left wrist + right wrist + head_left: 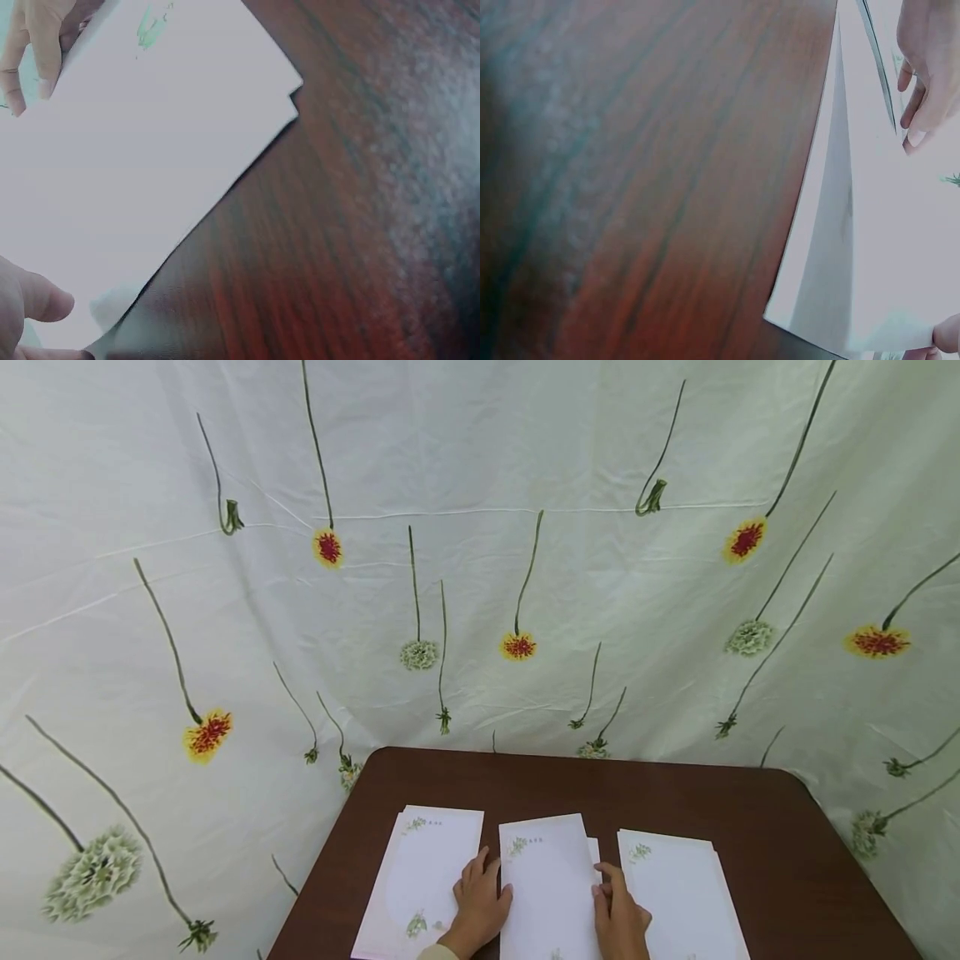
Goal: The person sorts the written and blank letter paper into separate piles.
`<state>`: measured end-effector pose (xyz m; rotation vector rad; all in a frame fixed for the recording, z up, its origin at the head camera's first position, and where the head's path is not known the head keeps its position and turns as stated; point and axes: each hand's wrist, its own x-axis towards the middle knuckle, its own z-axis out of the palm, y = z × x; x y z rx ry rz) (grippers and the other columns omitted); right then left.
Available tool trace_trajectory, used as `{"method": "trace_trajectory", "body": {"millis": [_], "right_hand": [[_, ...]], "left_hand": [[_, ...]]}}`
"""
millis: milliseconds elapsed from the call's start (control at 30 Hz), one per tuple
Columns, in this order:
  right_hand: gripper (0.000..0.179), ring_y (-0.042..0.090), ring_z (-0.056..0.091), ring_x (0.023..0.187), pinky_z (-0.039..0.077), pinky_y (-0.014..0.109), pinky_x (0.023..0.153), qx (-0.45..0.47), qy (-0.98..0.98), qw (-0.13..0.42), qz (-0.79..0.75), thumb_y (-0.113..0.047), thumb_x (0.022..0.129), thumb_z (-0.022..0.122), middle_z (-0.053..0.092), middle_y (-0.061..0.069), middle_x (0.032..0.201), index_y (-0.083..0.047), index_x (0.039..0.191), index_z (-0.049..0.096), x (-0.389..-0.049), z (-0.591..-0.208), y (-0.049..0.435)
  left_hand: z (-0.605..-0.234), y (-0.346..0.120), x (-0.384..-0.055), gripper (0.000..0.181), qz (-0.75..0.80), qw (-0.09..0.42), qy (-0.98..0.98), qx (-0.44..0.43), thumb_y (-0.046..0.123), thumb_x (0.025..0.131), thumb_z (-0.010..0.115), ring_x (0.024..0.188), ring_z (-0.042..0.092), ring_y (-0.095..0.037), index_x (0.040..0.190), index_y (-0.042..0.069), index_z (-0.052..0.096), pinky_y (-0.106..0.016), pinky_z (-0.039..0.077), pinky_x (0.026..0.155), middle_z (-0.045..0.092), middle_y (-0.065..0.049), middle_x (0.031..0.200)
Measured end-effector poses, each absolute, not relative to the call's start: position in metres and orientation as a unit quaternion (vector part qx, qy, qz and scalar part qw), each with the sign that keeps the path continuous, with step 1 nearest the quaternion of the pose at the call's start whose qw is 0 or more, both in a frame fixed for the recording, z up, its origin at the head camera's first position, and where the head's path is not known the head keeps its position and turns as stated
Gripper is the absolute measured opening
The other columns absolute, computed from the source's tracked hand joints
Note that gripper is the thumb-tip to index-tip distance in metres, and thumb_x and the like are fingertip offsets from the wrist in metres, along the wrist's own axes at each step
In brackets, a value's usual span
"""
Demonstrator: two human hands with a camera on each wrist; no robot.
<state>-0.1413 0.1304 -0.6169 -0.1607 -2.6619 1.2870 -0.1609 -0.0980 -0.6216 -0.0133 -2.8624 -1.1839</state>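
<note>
Between my two hands lies the middle stack of printed paper sheets (543, 893), white with a small green flower print at its upper left. My left hand (480, 902) is at its left edge; in the left wrist view the thumb (49, 300) lies over the sheet near a corner, with a finger at the edge. At the right edge my right hand (621, 914) pinches the paper; the right wrist view shows the thumb (949, 332) on top and fingertips below. The upper paper sits askew over the sheets under it, which show along the right side.
A left paper stack (420, 877) and a right paper stack (678, 893), with similar green prints, flank the middle one on the dark brown table (570, 785). Behind the table's far edge hangs a white curtain (480, 460) with printed flowers.
</note>
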Motion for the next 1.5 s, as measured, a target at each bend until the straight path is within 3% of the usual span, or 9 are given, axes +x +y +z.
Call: {"method": "trace_trajectory", "body": {"millis": [100,200,300,400,667,833,1067,1167,1500], "right_hand": [[0.032,0.012,0.063,0.074,0.032,0.052,0.081,-0.056,-0.895,0.09,0.434,-0.005,0.102,0.061,0.067,-0.003,0.084,-0.009,0.133,0.055,-0.141,-0.615,0.13],[0.031,0.011,0.064,0.074,0.033,0.053,0.082,-0.061,-0.894,0.087,0.435,-0.007,0.103,0.061,0.067,-0.004,0.085,-0.008,0.134,0.056,-0.142,-0.614,0.129],[0.032,0.011,0.065,0.075,0.034,0.053,0.083,-0.063,-0.894,0.09,0.435,-0.009,0.103,0.062,0.067,-0.004,0.085,-0.008,0.134,0.059,-0.143,-0.613,0.126],[0.032,0.011,0.066,0.077,0.035,0.054,0.086,-0.057,-0.896,0.1,0.429,-0.009,0.102,0.063,0.069,-0.003,0.086,-0.007,0.134,0.061,-0.144,-0.613,0.121],[0.033,0.013,0.068,0.08,0.039,0.051,0.087,-0.035,-0.893,0.139,0.427,-0.007,0.099,0.069,0.071,-0.004,0.087,-0.005,0.131,0.068,-0.148,-0.61,0.102],[0.038,0.012,0.068,0.082,0.044,0.059,0.091,0.006,-0.89,0.118,0.44,-0.007,0.099,0.069,0.072,-0.002,0.093,-0.003,0.136,0.067,-0.15,-0.6,0.086],[0.043,0.008,0.066,0.082,0.052,0.045,0.08,0.051,-0.881,0.134,0.45,-0.002,0.097,0.069,0.073,0.001,0.097,-0.001,0.139,0.064,-0.159,-0.602,0.061],[0.044,0.007,0.066,0.082,0.05,0.046,0.082,0.061,-0.878,0.134,0.455,-0.003,0.096,0.069,0.073,0.001,0.097,0.0,0.139,0.064,-0.162,-0.602,0.05],[0.048,0.006,0.062,0.081,0.041,0.046,0.084,0.098,-0.874,0.053,0.473,-0.008,0.097,0.067,0.072,-0.004,0.096,0.001,0.144,0.059,-0.173,-0.598,0.011]], "left_hand": [[-0.618,-0.099,-0.161,0.043,-0.385,0.031,-0.922,0.001,0.017,0.097,0.063,0.136,0.04,-0.049,0.135,-0.003,0.061,-0.071,0.027,0.101,0.051,-0.025,0.147],[-0.615,-0.1,-0.161,0.041,-0.379,0.045,-0.924,0.003,0.016,0.099,0.062,0.118,0.054,-0.041,0.137,0.002,0.061,-0.065,0.031,0.095,0.065,-0.013,0.119],[-0.612,-0.1,-0.16,0.041,-0.377,0.062,-0.924,-0.005,0.015,0.099,0.063,0.095,0.059,-0.027,0.139,0.003,0.061,-0.058,0.033,0.088,0.064,0.002,0.09],[-0.611,-0.101,-0.16,0.041,-0.385,0.081,-0.919,-0.011,0.013,0.099,0.063,0.083,0.054,-0.018,0.138,0.003,0.062,-0.052,0.031,0.084,0.059,0.007,0.08],[-0.598,-0.114,-0.165,0.032,-0.397,0.076,-0.914,0.021,0.013,0.099,0.068,0.091,0.06,-0.023,0.129,0.004,0.063,-0.051,0.032,0.089,0.065,0.004,0.087],[-0.591,-0.134,-0.168,0.028,-0.387,0.105,-0.915,0.033,0.01,0.098,0.068,0.092,0.061,-0.026,0.126,0.006,0.065,-0.053,0.032,0.09,0.07,-0.002,0.091],[-0.585,-0.164,-0.172,0.029,-0.377,0.135,-0.915,0.053,0.005,0.097,0.063,0.096,0.063,-0.032,0.126,0.003,0.066,-0.056,0.031,0.092,0.071,-0.008,0.093],[-0.585,-0.177,-0.172,0.031,-0.372,0.141,-0.915,0.062,0.005,0.097,0.061,0.098,0.064,-0.035,0.127,0.003,0.066,-0.057,0.03,0.093,0.073,-0.01,0.095],[-0.59,-0.217,-0.167,0.031,-0.345,0.166,-0.921,0.078,0.003,0.096,0.061,0.093,0.064,-0.036,0.126,0.001,0.066,-0.058,0.032,0.086,0.075,-0.011,0.093]]}}
